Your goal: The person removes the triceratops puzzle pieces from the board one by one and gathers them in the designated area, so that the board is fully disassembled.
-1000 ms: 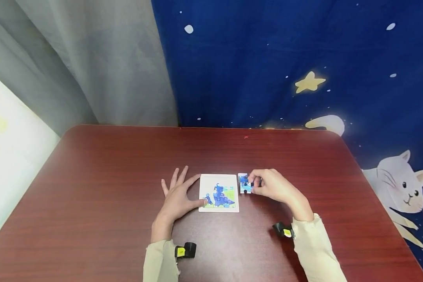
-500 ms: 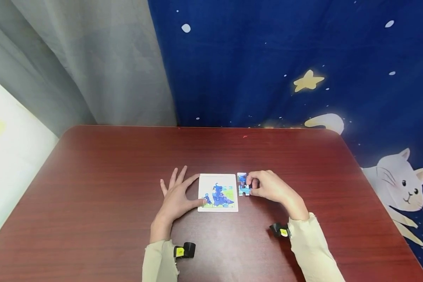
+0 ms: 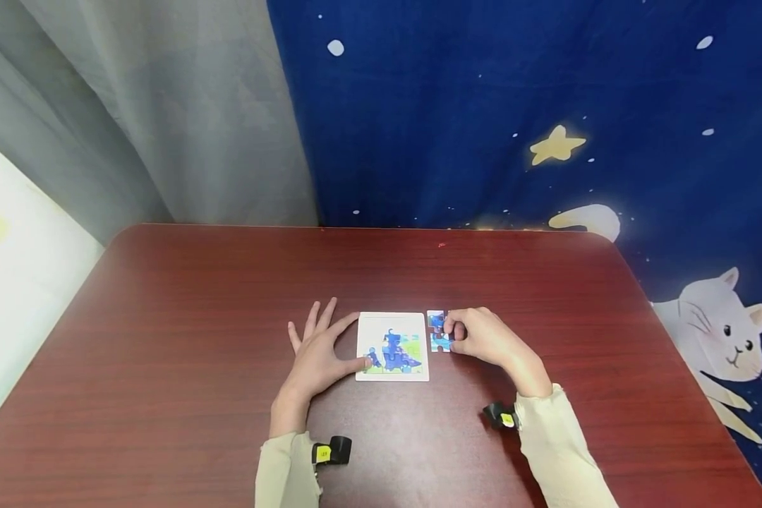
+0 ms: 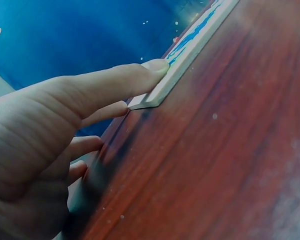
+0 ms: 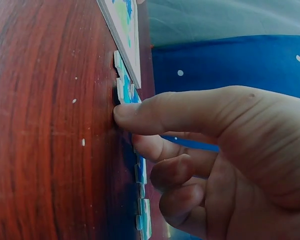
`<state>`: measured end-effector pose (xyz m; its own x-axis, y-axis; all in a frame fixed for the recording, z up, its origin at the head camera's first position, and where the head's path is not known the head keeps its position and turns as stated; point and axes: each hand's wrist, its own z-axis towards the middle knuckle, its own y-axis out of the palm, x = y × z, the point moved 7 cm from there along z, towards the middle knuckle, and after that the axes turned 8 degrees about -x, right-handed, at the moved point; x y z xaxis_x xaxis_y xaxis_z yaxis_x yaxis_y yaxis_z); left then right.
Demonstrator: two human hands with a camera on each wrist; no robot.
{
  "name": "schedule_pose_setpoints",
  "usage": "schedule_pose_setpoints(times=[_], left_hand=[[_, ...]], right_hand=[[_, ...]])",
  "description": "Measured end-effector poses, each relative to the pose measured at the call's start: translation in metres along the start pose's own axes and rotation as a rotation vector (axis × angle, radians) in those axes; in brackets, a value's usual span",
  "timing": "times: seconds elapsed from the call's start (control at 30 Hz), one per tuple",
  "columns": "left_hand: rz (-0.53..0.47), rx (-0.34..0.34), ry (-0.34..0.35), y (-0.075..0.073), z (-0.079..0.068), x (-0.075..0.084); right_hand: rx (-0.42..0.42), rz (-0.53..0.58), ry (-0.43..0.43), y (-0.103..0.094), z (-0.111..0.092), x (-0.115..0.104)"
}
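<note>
A white puzzle board lies on the table, with blue and green puzzle pieces fitted in its lower part. My left hand spreads its fingers at the board's left side; its thumb presses the lower left and its index fingertip meets the upper left corner. Right of the board, several loose puzzle pieces lie close together. My right hand pinches a puzzle piece among them with thumb and index finger, its other fingers curled. Fingers hide part of these pieces in the head view.
The reddish-brown table extends on all sides of the hands. Behind it hang a grey curtain and a blue curtain. Black wrist cameras stick out from both cream sleeves.
My right hand has shifted slightly left, and the lower loose piece has moved a little towards me, widening the gap in the column. The left hand stays on the board.
</note>
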<state>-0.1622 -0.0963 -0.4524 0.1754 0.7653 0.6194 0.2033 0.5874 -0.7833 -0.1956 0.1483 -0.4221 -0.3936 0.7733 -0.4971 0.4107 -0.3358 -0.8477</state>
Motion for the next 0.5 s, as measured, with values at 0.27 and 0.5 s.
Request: schedule_pose_setpoints(times=[0.27,0.5], left_hand=[[0.001,0.001,-0.003,0.0010,-0.0013,0.0003],[0.000,0.014,0.004,-0.0011,-0.0005,0.0011]], right_hand=[[-0.004,0.017,0.017,0.0040,-0.0005,0.0022],[-0.004,0.018,0.020,0.0029,0.0015,0.0020]])
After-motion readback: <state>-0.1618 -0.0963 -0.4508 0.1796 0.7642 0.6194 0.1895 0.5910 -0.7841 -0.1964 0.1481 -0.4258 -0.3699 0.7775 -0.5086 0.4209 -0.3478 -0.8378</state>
